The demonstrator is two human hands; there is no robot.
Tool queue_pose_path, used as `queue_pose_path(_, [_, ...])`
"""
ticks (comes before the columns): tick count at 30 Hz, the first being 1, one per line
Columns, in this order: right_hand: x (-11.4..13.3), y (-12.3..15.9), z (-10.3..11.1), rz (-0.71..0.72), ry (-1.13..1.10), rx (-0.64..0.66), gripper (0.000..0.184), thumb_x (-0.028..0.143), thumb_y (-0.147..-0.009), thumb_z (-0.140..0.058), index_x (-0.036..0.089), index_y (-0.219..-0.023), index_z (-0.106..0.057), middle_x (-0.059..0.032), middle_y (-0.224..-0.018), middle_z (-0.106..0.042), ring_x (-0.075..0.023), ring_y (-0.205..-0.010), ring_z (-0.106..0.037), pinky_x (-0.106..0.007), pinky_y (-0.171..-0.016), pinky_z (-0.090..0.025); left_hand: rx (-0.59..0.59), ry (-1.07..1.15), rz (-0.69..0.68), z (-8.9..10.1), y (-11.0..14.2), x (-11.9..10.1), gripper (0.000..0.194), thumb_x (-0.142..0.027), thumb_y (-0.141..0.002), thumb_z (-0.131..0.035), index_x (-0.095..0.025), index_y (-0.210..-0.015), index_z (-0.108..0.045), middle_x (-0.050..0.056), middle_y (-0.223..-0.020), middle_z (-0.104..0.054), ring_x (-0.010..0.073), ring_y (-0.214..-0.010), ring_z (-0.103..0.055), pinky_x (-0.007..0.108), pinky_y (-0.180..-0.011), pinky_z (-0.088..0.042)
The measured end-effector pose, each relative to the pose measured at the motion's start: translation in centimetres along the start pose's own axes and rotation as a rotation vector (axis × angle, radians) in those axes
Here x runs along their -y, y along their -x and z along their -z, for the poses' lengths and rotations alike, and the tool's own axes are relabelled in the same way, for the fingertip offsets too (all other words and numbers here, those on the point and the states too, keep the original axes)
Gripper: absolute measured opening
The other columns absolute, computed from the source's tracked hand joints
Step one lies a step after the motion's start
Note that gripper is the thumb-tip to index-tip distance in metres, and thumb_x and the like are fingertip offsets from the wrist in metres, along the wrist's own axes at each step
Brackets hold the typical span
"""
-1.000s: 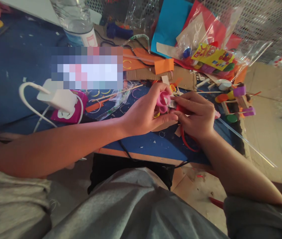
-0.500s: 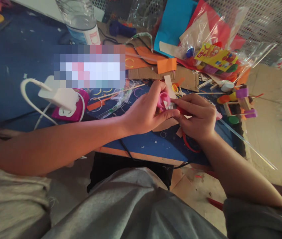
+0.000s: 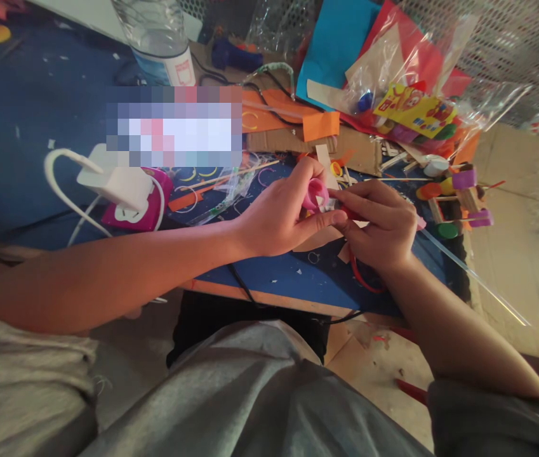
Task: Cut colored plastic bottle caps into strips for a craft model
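My left hand (image 3: 281, 212) is closed round a small pink plastic ring or cup (image 3: 315, 194), its open end facing up and pale bits showing inside. Close against it, my right hand (image 3: 378, 219) is closed on what look like red-handled scissors (image 3: 367, 280); a red loop hangs below the palm and the blades are mostly hidden by the fingers. The fingertips of both hands meet beside the pink piece. Beneath the hands lies a piece of tan card (image 3: 319, 236).
A white charger (image 3: 119, 184) sits in a magenta socket block (image 3: 162, 184) at left, below a water bottle (image 3: 162, 47). Behind lie orange paper (image 3: 321, 125), sticks and a plastic bag (image 3: 412, 111). A small bottle-cap model (image 3: 464, 200) and a clear tube (image 3: 476, 276) are at right.
Both hands keep almost the same place and hold. The pink piece has turned slightly, and the whole view has shifted a little to the right.
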State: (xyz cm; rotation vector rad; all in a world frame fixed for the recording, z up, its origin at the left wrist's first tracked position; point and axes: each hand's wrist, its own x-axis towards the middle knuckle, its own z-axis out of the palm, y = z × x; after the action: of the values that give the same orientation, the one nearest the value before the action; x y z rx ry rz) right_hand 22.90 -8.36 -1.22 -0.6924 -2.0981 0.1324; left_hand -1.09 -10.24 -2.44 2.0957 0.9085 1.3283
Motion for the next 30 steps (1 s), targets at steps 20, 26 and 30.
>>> queue_pose_path(20, [0.02,0.15,-0.16,-0.04,0.012,0.003,0.042,0.065,-0.106,-0.083,0.029,-0.122,-0.097,-0.0088,-0.094,-0.084,-0.0229,-0.079,-0.078,-0.04,-0.07,-0.067,0.054,-0.026,-0.014,0.4,-0.03,-0.55,0.041,-0.065,-0.114,-0.068,-0.027,-0.115,-0.053,0.002,-0.093,-0.071,0.0162,-0.07,-0.06,0.036,-0.067,-0.047])
queue_pose_path(26, [-0.26,0.25,-0.23,-0.042,-0.01,-0.026,0.038,0.06,-0.106,-0.085,0.031,-0.127,-0.096,-0.0086,-0.097,-0.083,-0.024,-0.083,-0.079,-0.041,-0.073,-0.067,-0.002,-0.005,-0.015,-0.06,0.3,-0.41,0.037,-0.058,-0.116,-0.069,-0.028,-0.131,-0.054,0.004,-0.102,-0.073,0.0168,-0.071,-0.063,0.037,-0.068,-0.05])
queue_pose_path(30, [-0.37,0.18,-0.17,-0.035,-0.018,-0.024,0.037,0.058,-0.106,-0.086,0.032,-0.13,-0.095,-0.0077,-0.097,-0.083,-0.0233,-0.083,-0.08,-0.04,-0.074,-0.068,-0.059,-0.001,0.012,-0.47,0.53,-0.04,0.05,-0.062,-0.115,-0.068,-0.029,-0.145,-0.047,0.008,-0.114,-0.073,0.018,-0.076,-0.065,0.038,-0.071,-0.054])
